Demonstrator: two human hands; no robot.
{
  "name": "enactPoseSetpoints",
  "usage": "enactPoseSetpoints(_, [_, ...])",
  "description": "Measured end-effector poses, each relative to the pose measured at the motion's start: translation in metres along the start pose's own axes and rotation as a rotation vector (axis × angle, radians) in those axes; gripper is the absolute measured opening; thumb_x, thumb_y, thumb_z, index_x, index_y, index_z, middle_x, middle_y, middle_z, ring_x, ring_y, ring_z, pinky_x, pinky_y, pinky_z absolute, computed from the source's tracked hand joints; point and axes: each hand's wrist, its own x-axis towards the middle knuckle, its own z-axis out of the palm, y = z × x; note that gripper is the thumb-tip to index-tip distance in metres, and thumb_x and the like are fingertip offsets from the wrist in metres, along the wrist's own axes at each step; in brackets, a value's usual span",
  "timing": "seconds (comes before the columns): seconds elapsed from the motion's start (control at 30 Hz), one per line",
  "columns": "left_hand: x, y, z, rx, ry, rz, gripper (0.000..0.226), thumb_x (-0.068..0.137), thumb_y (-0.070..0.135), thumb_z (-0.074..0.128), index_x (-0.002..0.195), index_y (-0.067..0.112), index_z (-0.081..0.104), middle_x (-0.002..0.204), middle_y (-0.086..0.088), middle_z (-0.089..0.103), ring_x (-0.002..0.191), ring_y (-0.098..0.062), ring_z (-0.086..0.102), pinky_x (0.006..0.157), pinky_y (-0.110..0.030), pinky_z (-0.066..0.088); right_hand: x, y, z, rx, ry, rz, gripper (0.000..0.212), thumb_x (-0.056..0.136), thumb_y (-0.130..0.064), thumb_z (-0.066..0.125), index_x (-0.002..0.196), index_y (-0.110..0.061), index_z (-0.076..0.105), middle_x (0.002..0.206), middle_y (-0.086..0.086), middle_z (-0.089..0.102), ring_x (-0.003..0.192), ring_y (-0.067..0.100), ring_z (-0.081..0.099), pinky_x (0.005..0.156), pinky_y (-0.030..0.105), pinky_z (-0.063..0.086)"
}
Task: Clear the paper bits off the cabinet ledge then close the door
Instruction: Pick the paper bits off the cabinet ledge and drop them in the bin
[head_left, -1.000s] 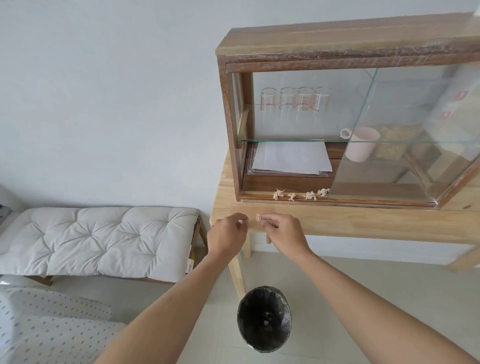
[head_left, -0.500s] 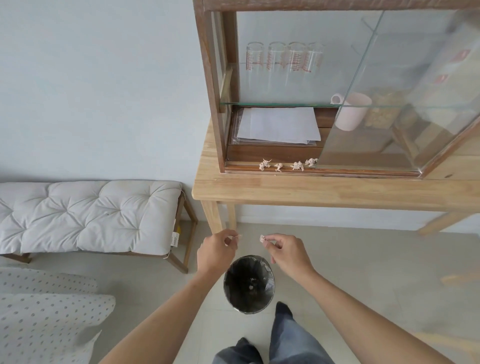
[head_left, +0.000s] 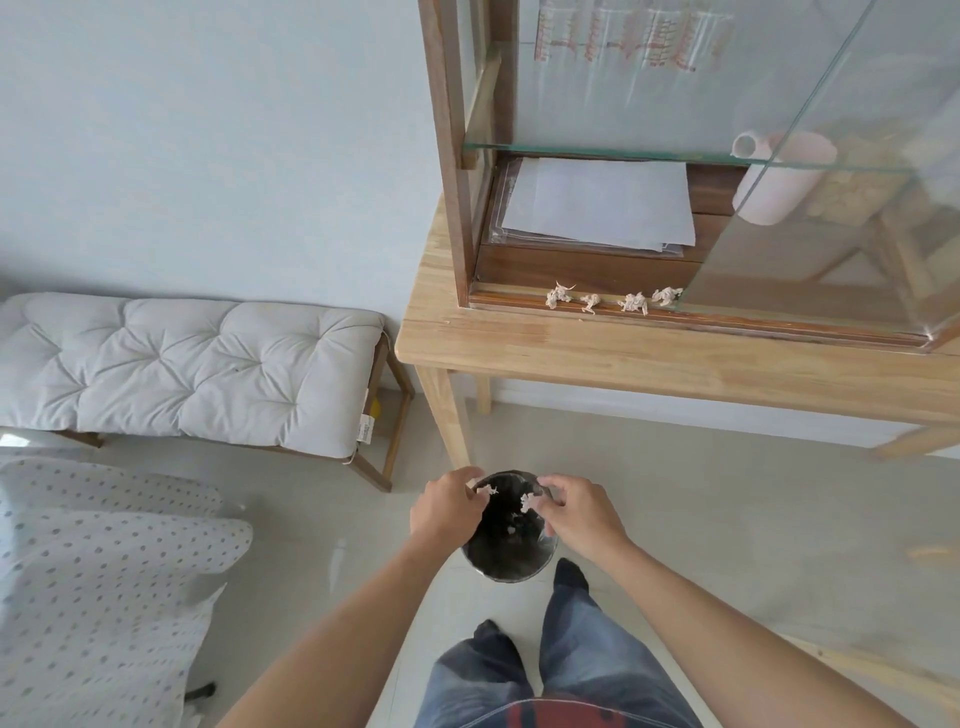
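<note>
Several crumpled paper bits (head_left: 613, 300) lie in a row on the wooden cabinet ledge (head_left: 511, 300), just left of the glass door (head_left: 831, 218), which stands slid open to the right. Below, on the floor, a black bin (head_left: 511, 564) holds a few scraps. Both hands hover over its rim. My left hand (head_left: 445, 512) pinches a small paper bit (head_left: 488, 490) at its fingertips. My right hand (head_left: 579, 512) has another paper bit (head_left: 530, 502) at its fingertips, with the fingers loosely spread.
The cabinet stands on a light wooden table (head_left: 649, 358). Inside are a paper stack (head_left: 597, 205), a pink mug (head_left: 779, 179) and glasses on a glass shelf. A cushioned bench (head_left: 182, 369) lines the left wall, with dotted fabric (head_left: 88, 571) nearer. My legs stand behind the bin.
Both hands dropped from the table edge down to the bin, each carrying a paper bit. The view tilted downward, and my legs came into sight.
</note>
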Motion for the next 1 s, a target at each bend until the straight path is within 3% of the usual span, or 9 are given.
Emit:
enactPoseSetpoints(0.2, [0.000, -0.004, -0.004, -0.030, -0.016, -0.036, 0.044, 0.105, 0.032, 0.063, 0.149, 0.034, 0.063, 0.117, 0.006, 0.080, 0.095, -0.014, 0.070, 0.075, -0.027, 0.055, 0.002, 0.002, -0.011, 0.021, 0.043, 0.017, 0.047, 0.103, -0.038, 0.067, 0.148, -0.024, 0.068, 0.066, -0.009, 0.081, 0.091, 0.005, 0.079, 0.104, 0.034, 0.057])
enactPoseSetpoints(0.4, [-0.007, 0.008, -0.019, -0.095, 0.027, 0.038, 0.044, 0.105, 0.038, 0.064, 0.148, 0.034, 0.063, 0.107, 0.006, 0.080, 0.097, -0.019, 0.074, 0.086, -0.037, 0.064, -0.012, -0.012, -0.041, 0.101, 0.167, -0.051, 0.041, 0.104, -0.037, 0.071, 0.143, -0.022, 0.071, 0.067, -0.013, 0.079, 0.066, -0.005, 0.071, 0.079, 0.016, 0.048])
enactPoseSetpoints(0.67, [-0.023, 0.041, -0.056, -0.245, 0.138, 0.180, 0.047, 0.101, 0.046, 0.068, 0.147, 0.035, 0.065, 0.092, 0.019, 0.072, 0.097, -0.018, 0.074, 0.094, -0.049, 0.062, -0.032, -0.043, -0.069, 0.258, 0.297, -0.160, 0.035, 0.104, -0.037, 0.073, 0.137, -0.026, 0.074, 0.070, -0.008, 0.080, 0.064, -0.006, 0.069, 0.074, 0.020, 0.045])
enactPoseSetpoints(0.87, [-0.023, 0.072, -0.082, -0.337, 0.226, 0.290, 0.046, 0.101, 0.046, 0.071, 0.145, 0.032, 0.067, 0.089, 0.014, 0.073, 0.086, -0.014, 0.073, 0.087, -0.043, 0.063, -0.029, -0.061, -0.090, 0.326, 0.391, -0.209, 0.033, 0.103, -0.040, 0.073, 0.133, -0.027, 0.076, 0.069, -0.009, 0.079, 0.062, -0.002, 0.067, 0.069, 0.021, 0.046])
enactPoseSetpoints(1.0, [-0.015, 0.093, -0.093, -0.348, 0.258, 0.351, 0.047, 0.101, 0.045, 0.073, 0.145, 0.030, 0.067, 0.088, 0.016, 0.071, 0.084, -0.010, 0.071, 0.085, -0.039, 0.063, -0.020, -0.073, -0.107, 0.353, 0.432, -0.241, 0.031, 0.102, -0.036, 0.075, 0.130, -0.025, 0.077, 0.068, -0.008, 0.079, 0.062, -0.003, 0.067, 0.063, 0.011, 0.045])
